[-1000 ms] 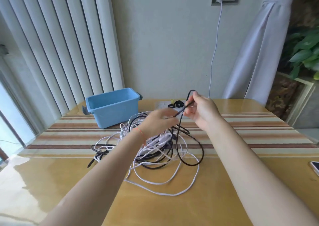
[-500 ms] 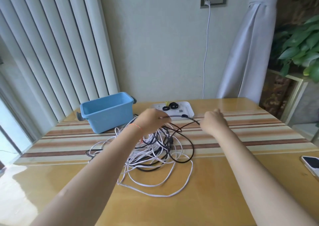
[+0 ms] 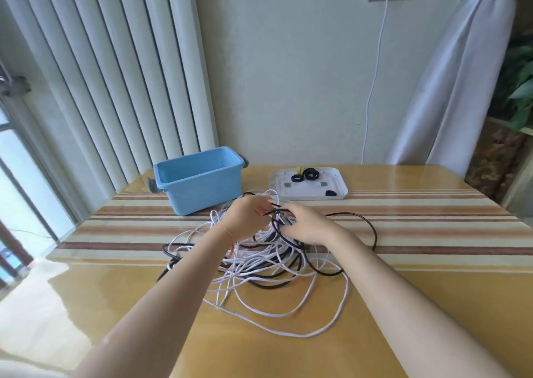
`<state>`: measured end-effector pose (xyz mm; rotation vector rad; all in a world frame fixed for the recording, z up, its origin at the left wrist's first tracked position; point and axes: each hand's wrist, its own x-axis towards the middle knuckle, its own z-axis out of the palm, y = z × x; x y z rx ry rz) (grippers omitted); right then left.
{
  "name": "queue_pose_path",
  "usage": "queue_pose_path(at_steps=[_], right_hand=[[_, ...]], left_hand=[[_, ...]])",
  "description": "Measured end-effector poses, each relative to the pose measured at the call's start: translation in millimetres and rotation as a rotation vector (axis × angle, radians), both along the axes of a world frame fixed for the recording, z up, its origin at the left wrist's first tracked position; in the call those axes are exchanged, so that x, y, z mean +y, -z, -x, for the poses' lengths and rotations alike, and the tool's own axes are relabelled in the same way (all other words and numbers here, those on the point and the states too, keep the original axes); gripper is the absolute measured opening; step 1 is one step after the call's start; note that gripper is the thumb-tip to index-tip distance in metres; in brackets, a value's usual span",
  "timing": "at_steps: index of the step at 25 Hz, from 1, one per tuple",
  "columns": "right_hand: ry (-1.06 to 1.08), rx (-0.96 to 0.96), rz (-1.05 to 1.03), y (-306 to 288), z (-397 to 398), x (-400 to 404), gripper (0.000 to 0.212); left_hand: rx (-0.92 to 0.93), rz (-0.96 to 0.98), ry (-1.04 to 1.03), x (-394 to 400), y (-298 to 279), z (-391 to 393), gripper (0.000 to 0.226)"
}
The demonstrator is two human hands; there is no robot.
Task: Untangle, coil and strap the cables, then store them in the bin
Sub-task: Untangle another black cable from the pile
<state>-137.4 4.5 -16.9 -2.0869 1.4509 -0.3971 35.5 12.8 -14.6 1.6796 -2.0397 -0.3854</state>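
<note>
The tangle of cables point(image 3: 259, 259) lies in the middle of the table point(image 3: 432, 291), white and black strands looped through one another, with the nearest white loop point(image 3: 288, 331) spread toward you on bare wood. Your left hand point(image 3: 248, 219) is over the far side of the heap, its fingers curled round a black cable point(image 3: 372, 227). Your right hand point(image 3: 307, 224) sits just beside it, fingers bent into the same cluster of strands; you cannot tell from here exactly which one it pinches. Half a second ago your hands were apart with the black cable stretched between them — now they have closed together over the pile, and the black cable bows out to the right in a wide arc across the striped cloth.

The blue bin point(image 3: 202, 181) stands just beyond the heap on the left, open side up, near the table's far edge. To its right the white tray point(image 3: 337, 193) holds several black straps point(image 3: 310, 174), apart from the cables. A white cord point(image 3: 372, 89) hangs from the wall socket behind the tray. Open room lies on your right — striped cloth and wood out to the edge — and along the near edge in front of the white loop.
</note>
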Motion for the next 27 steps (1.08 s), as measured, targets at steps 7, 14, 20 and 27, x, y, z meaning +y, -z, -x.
queue_pose_path(at_steps=[7,14,20,27], right_hand=[[-0.013,0.128,-0.001,2.3,-1.3,-7.7,0.022],[0.228,-0.404,0.188,-47.6,30.5,-0.1,0.029],[0.269,-0.939,0.262,-88.7,46.9,20.2,0.048],[0.134,-0.538,0.204,-97.2,78.9,25.3,0.034]], left_hand=[[-0.054,-0.113,0.011,-12.1,27.0,-17.4,0.030],[-0.057,-0.018,-0.120,-19.2,19.2,-12.2,0.053],[-0.146,0.082,-0.262,-23.8,-3.2,14.8,0.060],[0.274,0.364,-0.067,-4.7,-39.8,39.1,0.039]])
